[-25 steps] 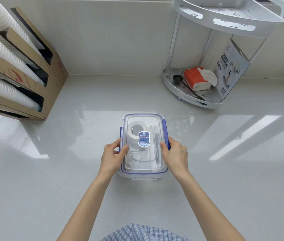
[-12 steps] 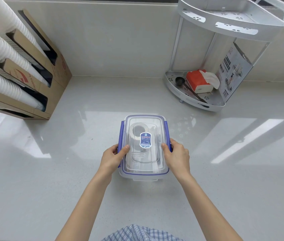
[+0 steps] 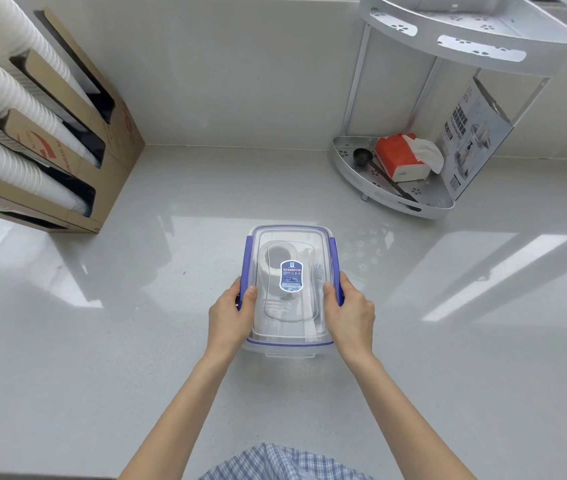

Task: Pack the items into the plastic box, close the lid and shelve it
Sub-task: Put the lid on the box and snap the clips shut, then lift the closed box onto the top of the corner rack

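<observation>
A clear plastic box (image 3: 289, 337) with a lid (image 3: 287, 237) on top and blue side latches sits on the white counter in the middle of the view. Through the lid I see a roll of white tape and other pale items. A blue label is stuck on the lid's centre. My left hand (image 3: 228, 315) grips the box's left side with the thumb on the lid. On the opposite side my right hand (image 3: 349, 315) holds the box the same way, fingers over the blue latch (image 3: 334, 261).
A white two-tier corner shelf (image 3: 393, 202) stands at the back right, its lower tier holding an orange tissue pack (image 3: 400, 161), a black scoop and a printed card. A cardboard dispenser (image 3: 115, 161) with stacks of white cups stands at the left.
Both side latches have gone from sticking out to lying flat against the box. My hands keep their hold on the two sides. The view has shifted slightly.
</observation>
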Motion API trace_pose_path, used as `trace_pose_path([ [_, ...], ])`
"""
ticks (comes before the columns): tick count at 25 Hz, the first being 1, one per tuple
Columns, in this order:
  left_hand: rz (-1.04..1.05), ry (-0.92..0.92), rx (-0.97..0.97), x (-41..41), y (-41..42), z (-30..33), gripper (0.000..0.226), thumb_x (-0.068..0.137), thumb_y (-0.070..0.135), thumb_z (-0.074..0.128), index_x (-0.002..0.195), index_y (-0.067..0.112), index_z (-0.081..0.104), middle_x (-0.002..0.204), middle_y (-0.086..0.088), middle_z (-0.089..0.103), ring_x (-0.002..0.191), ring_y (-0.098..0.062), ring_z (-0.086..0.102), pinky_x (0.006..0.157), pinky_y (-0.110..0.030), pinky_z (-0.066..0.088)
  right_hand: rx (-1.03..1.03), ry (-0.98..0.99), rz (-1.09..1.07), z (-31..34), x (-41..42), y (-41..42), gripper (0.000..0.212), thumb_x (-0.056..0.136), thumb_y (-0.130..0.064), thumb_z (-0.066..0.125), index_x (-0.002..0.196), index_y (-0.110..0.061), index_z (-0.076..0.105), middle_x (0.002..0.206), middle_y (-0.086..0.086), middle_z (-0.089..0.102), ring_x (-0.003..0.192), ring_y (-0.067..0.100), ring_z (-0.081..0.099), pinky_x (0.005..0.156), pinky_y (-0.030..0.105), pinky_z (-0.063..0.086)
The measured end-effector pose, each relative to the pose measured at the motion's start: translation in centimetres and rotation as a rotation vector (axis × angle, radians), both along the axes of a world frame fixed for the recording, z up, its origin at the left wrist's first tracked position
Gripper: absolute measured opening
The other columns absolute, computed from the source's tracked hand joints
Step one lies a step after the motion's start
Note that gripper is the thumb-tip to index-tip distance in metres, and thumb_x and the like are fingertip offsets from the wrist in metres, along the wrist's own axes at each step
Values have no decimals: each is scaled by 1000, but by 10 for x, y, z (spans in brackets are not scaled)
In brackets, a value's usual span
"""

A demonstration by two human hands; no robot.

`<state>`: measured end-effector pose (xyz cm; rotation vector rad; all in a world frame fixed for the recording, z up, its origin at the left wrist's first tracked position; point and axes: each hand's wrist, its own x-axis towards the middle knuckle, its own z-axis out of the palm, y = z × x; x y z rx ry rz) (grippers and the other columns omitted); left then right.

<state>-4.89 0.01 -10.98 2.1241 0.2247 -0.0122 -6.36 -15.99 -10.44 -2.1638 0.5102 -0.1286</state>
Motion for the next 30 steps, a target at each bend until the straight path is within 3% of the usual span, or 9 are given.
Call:
trace_pose_path([
  [4,-13,5,1,1,3,0,30,92,25,42,113,9,58,77,-10,62,57,-3,44,52,3,34,-4,-6,18,0,0,-1,38,93,-29,41,126,-13,51,76,8,62,71,27,52,69,30,39],
  [8,-35,36,-43,0,3,3,30,90,27,47,115,12,54,79,12,57,68,0,51,56,2,37,148,11,25,3,-3,-10,37,90,-32,49,124,-19,53,95,5,68,76,17,54,76,27,44],
  [10,-2,161,-166,5,8,3,38,87,30,52,119,11,51,97,3,60,83,-12,57,73,-9,43,243,104,38,5,-1,-20,46,86,-38,53,129,-22,48,108,5,66,85,16,56,86,31,47],
  [12,5,310,-331,11,14,5,42,85,31,56,120,10,52,109,-5,62,94,-21,59,80,-30,49,269,228,81,5,-2,-28,53,84,-43,55,130,-20,45,101,6,64,90,19,57,87,32,47],
  [14,-14,377,-387,12,16,9,39,84,30,57,116,8,56,108,-7,65,93,-24,61,81,-36,50,299,252,108,5,-3,-30,45,82,-42,57,120,-17,55,94,5,66,88,21,61,82,32,49],
  [20,-27,331,-455,18,12,30,32,85,28,57,108,6,61,105,-9,67,89,-23,62,75,-29,49,390,141,78,23,2,-34,20,80,-39,61,82,-21,69,88,12,71,77,23,60,72,31,47],
  [23,-64,276,-453,28,8,49,31,84,30,57,106,8,62,104,-7,68,91,-23,63,76,-28,50,396,83,91,41,10,-41,19,79,-39,62,81,-21,69,88,12,72,79,27,62,75,35,50],
  [27,-125,196,-476,44,-1,81,23,84,32,57,95,13,65,89,3,68,73,-9,63,56,-11,50,377,16,122,73,30,-57,25,78,-41,62,79,-17,70,75,4,65,68,15,53,64,27,42],
  [30,-155,145,-537,58,-10,108,19,84,30,58,91,14,65,87,4,68,71,-4,63,52,-8,50,362,-45,153,103,48,-74,30,77,-42,64,76,-13,70,70,2,61,66,15,50,65,27,40],
])
